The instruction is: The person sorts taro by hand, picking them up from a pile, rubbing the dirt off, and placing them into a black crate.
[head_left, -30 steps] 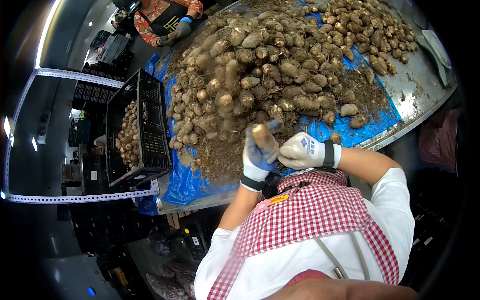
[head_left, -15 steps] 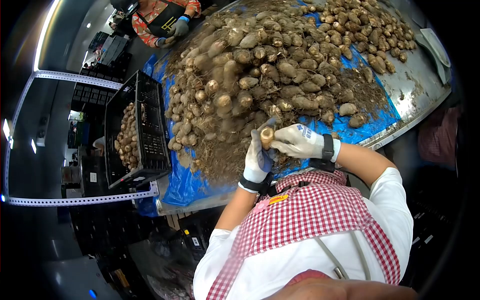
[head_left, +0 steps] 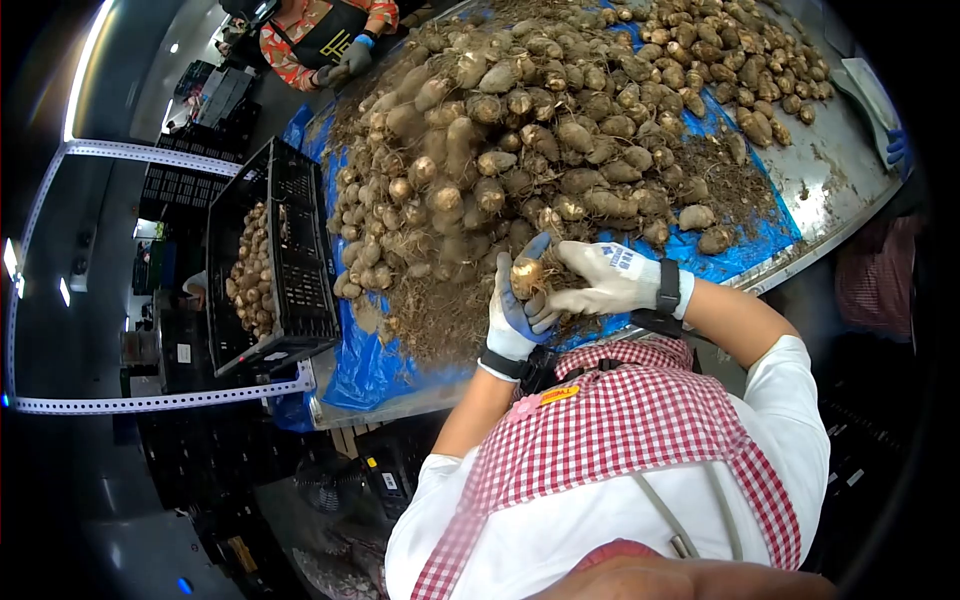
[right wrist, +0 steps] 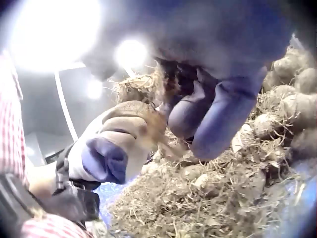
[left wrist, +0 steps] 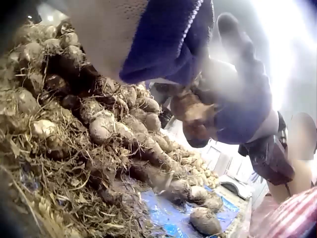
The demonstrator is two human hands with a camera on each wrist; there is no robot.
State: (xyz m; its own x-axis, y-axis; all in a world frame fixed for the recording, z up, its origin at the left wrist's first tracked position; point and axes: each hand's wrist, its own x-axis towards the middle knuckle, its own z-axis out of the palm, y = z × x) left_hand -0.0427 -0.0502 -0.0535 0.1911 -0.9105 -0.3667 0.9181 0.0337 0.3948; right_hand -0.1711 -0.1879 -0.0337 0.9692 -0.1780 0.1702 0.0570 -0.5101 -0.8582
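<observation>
My gloved left hand grips a brown tuber whose pale end faces up between thumb and fingers. The gloved right hand is close on its right side, fingers pointing at the left hand, around brown, rooty matter. In the left wrist view, shaggy brown matter lies against the right hand's blue palm. The right wrist view shows the left hand's curled fingers beneath pale roots, beside the right hand's bent fingers. The gloves hide most of the tuber.
A large heap of rooty tubers covers the blue sheet beyond the hands. More tubers lie at the metal table's far right. A black crate holding tubers stands left. Another person is across the table.
The tuber has tipped and turned in my left hand. The right hand came up and closer to it, then drew slightly right, its fingers spreading from the earlier bunched pose.
</observation>
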